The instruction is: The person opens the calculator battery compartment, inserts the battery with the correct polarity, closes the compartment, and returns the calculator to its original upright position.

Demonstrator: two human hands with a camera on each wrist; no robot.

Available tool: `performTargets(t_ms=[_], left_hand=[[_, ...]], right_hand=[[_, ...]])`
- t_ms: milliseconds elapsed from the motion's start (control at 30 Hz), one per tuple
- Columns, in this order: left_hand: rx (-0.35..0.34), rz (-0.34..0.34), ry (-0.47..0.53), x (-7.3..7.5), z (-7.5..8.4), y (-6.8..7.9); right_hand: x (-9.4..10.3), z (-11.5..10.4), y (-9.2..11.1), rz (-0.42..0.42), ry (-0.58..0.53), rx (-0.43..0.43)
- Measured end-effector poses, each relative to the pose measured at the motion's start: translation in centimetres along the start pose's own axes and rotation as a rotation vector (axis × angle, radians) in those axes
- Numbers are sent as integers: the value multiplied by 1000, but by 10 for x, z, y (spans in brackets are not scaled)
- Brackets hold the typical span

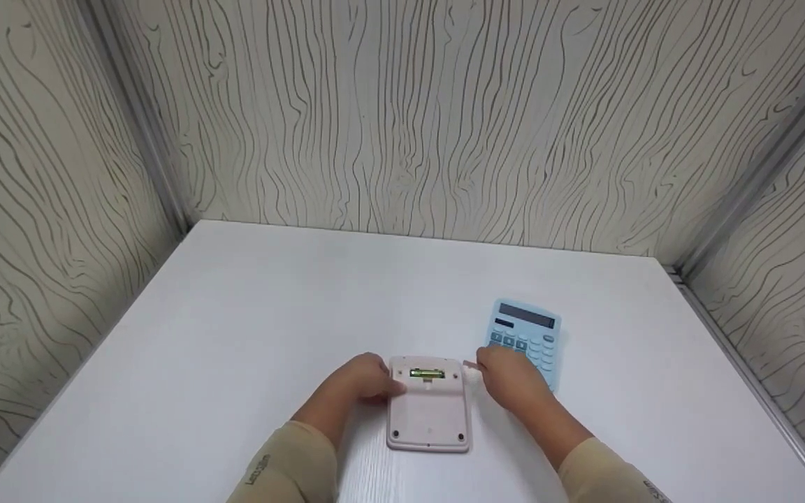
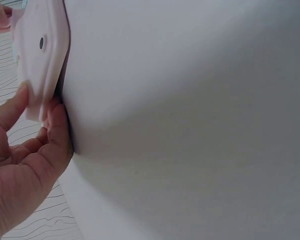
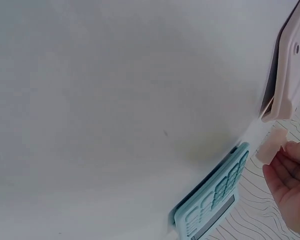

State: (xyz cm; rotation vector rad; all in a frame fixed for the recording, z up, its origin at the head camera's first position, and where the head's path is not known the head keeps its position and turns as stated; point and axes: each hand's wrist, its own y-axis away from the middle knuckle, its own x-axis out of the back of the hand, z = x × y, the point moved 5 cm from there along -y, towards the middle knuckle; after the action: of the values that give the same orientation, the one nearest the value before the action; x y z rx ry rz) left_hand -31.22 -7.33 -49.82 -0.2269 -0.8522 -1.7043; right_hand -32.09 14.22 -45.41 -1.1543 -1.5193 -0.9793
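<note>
A pale pink calculator (image 1: pixel 429 412) lies face down, its battery slot uncovered and a green battery (image 1: pixel 428 374) showing inside. My left hand (image 1: pixel 364 379) grips its left edge; in the left wrist view the thumb is on the back and the fingers (image 2: pixel 57 122) are tucked under the rim. Just off the opposite edge, my right hand (image 1: pixel 514 377) pinches a small pink battery cover (image 3: pixel 272 145) between thumb and fingertips. The cover is apart from the calculator. Partly behind the right hand lies a blue calculator (image 1: pixel 527 316), keys up.
Both calculators are on a white table (image 1: pixel 291 300). Wood-patterned panels (image 1: pixel 402 119) rise behind the table and at both sides, with metal posts (image 1: pixel 140 119) at the corners. A metal strip runs along the table's right edge.
</note>
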Motion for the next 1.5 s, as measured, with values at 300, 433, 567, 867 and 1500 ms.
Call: performTargets(t_ms=[300, 433, 567, 867, 1500], left_hand=[[-10, 2, -13, 1, 0, 1], [5, -5, 1, 1, 0, 2], [3, -5, -10, 1, 0, 2], [8, 8, -38, 1, 2, 2], [-3, 3, -67, 3, 1, 1]], right_hand=[[9, -27, -2, 63, -4, 103], [6, -39, -4, 63, 1, 159], [1, -51, -6, 61, 34, 206], [-11, -67, -6, 39, 59, 232], [-26, -71, 2, 133, 123, 334]])
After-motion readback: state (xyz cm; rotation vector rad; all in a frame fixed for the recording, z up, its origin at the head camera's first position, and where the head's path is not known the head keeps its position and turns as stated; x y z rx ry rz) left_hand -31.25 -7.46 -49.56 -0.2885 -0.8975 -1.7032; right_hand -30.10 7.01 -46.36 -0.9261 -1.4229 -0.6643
